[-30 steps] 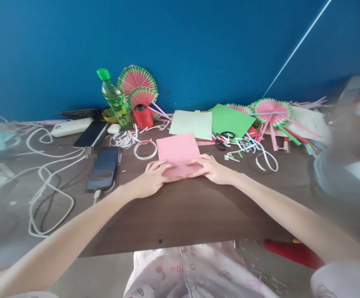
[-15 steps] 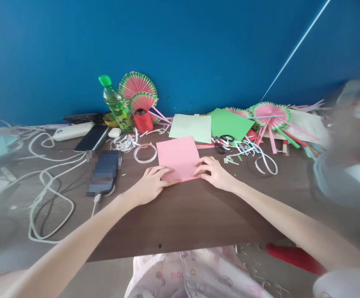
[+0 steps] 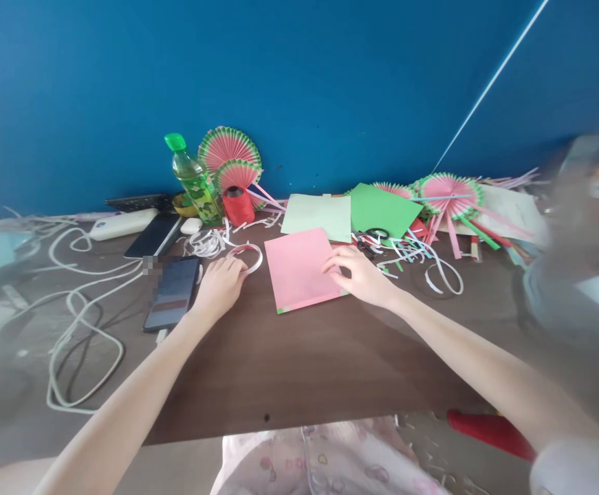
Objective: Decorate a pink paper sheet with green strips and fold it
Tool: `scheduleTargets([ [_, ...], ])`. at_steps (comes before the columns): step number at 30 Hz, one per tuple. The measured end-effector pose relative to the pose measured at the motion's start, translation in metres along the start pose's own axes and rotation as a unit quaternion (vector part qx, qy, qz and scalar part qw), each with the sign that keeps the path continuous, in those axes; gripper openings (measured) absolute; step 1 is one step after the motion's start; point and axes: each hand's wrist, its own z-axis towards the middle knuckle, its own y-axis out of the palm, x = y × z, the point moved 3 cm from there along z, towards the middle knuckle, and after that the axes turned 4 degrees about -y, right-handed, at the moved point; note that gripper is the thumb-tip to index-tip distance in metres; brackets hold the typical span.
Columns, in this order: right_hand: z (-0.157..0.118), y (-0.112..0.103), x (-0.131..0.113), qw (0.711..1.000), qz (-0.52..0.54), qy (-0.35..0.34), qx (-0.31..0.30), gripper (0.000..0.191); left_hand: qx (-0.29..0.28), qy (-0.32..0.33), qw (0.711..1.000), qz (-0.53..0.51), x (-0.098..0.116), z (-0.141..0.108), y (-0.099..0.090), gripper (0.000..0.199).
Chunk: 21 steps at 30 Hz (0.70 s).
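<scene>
A pink square sheet (image 3: pixel 299 265) lies in front of me, with small green bits at its two near corners. My right hand (image 3: pixel 358 275) rests on its right edge, fingers apart and slightly curled. To the left of the sheet, my left hand (image 3: pixel 221 283) has its fingertips closed on the near left side of a white tape roll (image 3: pixel 252 260), which lies on the table. Behind the pink sheet are a pale green sheet (image 3: pixel 316 214) and a bright green sheet (image 3: pixel 382 210).
At the left are a phone (image 3: pixel 171 295) and looping white cables (image 3: pixel 85 313). Farther back stand a green-capped bottle (image 3: pixel 196 180), a red spool (image 3: pixel 238 207) and pink-green paper fans (image 3: pixel 230 146). Black scissors (image 3: pixel 376 234) and paper strips lie at the right.
My left hand has left the pink sheet and moved left and up to the white tape roll. The sheet's near edge and green corner bits are now uncovered. My right hand stays at the right edge.
</scene>
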Motion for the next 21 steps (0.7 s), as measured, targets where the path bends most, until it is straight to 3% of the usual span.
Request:
scheduleTargets([
  [2, 0.01, -0.002, -0.011, 0.998, 0.051, -0.003, 0.039, 0.022, 0.023, -0.023, 0.996, -0.077, 0.015, 0.003, -0.008, 0.01],
  [4, 0.02, 0.0, -0.023, 0.993, 0.098, -0.01, 0.068, 0.025, 0.009, -0.067, 0.976, -0.208, 0.033, 0.006, -0.014, 0.009],
  [6, 0.03, 0.002, -0.037, 0.985, 0.127, -0.047, 0.102, 0.028, -0.007, -0.104, 0.934, -0.341, 0.051, 0.009, -0.018, 0.012],
  [9, 0.042, 0.007, -0.052, 0.979, 0.125, -0.086, 0.136, 0.03, -0.024, -0.097, 0.856, -0.507, 0.071, 0.016, -0.019, 0.014],
  [12, 0.049, 0.009, -0.057, 0.978, 0.117, -0.103, 0.136, 0.032, -0.036, -0.077, 0.792, -0.605, 0.078, 0.022, -0.018, 0.022],
  [14, 0.053, 0.007, -0.055, 0.978, 0.126, -0.094, 0.134, 0.035, -0.045, -0.067, 0.766, -0.638, 0.079, 0.025, -0.016, 0.029],
  [17, 0.057, 0.004, -0.048, 0.977, 0.157, -0.074, 0.125, 0.036, -0.061, -0.042, 0.759, -0.647, 0.077, 0.028, -0.012, 0.029],
  [21, 0.061, 0.004, -0.04, 0.974, 0.189, -0.062, 0.104, 0.038, -0.087, -0.01, 0.779, -0.621, 0.077, 0.029, -0.007, 0.027],
])
